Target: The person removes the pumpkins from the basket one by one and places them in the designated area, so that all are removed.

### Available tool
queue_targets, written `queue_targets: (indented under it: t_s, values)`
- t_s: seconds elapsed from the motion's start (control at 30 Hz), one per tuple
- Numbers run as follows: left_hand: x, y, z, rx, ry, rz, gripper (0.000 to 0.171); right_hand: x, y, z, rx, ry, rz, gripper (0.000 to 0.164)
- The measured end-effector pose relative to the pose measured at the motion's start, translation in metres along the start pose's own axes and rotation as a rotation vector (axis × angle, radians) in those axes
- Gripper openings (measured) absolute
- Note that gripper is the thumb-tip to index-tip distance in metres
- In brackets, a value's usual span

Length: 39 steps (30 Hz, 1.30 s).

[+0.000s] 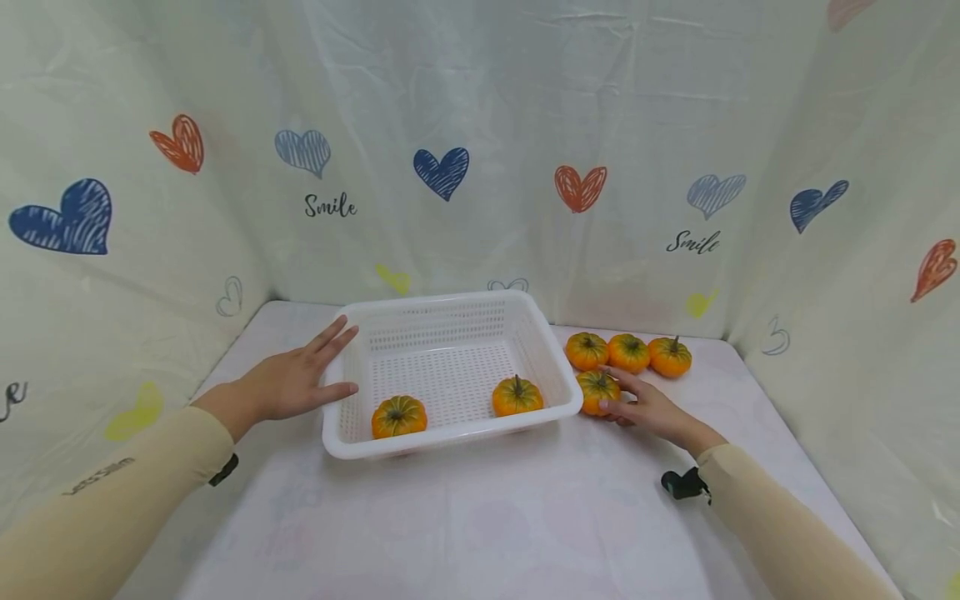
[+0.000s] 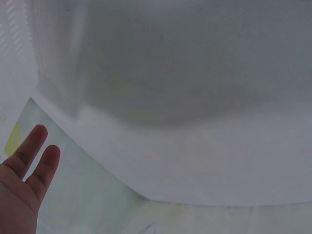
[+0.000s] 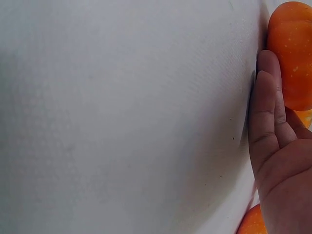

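My left hand point(image 1: 296, 379) rests at the left rim of a white plastic basket point(image 1: 450, 431), its fingers straight and spread. In the left wrist view two fingers point(image 2: 41, 161) stick out with nothing between them. Just right of the basket, my right hand point(image 1: 648, 408) grips a small orange pumpkin point(image 1: 592, 390), fingers at its far side and thumb at its near side. The right wrist view shows this orange pumpkin point(image 3: 292, 58) against the fingers point(image 3: 265, 107), low by the tabletop. Inside the basket sit a left pumpkin point(image 1: 399, 418) and a right pumpkin point(image 1: 517, 397).
Behind my right hand, a row of three more pumpkins point(image 1: 628, 353) stands near the back edge of the white-covered table point(image 1: 480, 525). A pale curtain point(image 1: 495, 100) printed with hearts encloses the back and both sides.
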<state>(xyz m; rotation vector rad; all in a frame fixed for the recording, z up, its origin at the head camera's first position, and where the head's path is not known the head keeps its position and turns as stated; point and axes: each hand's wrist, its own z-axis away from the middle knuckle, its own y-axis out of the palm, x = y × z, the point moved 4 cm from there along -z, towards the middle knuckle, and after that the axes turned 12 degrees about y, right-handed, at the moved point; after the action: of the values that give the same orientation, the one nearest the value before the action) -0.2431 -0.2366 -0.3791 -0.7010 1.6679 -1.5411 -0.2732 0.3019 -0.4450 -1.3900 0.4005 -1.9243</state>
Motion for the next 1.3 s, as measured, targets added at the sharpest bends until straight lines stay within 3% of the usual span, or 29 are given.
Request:
queue_targets:
  t_s: [0.3,0.47,0.77,0.87,1.03,1.17,1.3]
  values:
    - [-0.003,-0.002,-0.001,-0.001,0.007,0.000,0.093,-0.002,-0.003,0.007,0.006,0.029,-0.036,0.084]
    - [-0.003,-0.001,-0.002,-0.004,0.009,-0.002,0.093,-0.003,-0.010,0.012,0.009,0.001,-0.020,0.085]
    - [-0.002,-0.004,-0.002,-0.006,0.011,-0.001,0.093,0.013,-0.047,0.032,-0.054,-0.058,0.073,0.080]
    - [-0.003,-0.006,-0.001,-0.009,0.013,0.002,0.092,0.033,-0.064,0.037,-0.097,-0.088,0.107,0.080]
    - [-0.003,-0.007,0.001,-0.009,0.009,0.015,0.093,0.090,-0.076,0.034,-0.116,-0.180,0.169,0.077]
    - [-0.003,-0.004,0.002,-0.003,0.008,0.025,0.093,0.137,-0.064,0.024,-0.078,-0.208,0.228,0.077]
    - [-0.003,-0.002,0.001,0.002,0.007,0.016,0.092,0.173,-0.039,0.013,0.008,-0.219,0.239,0.078]
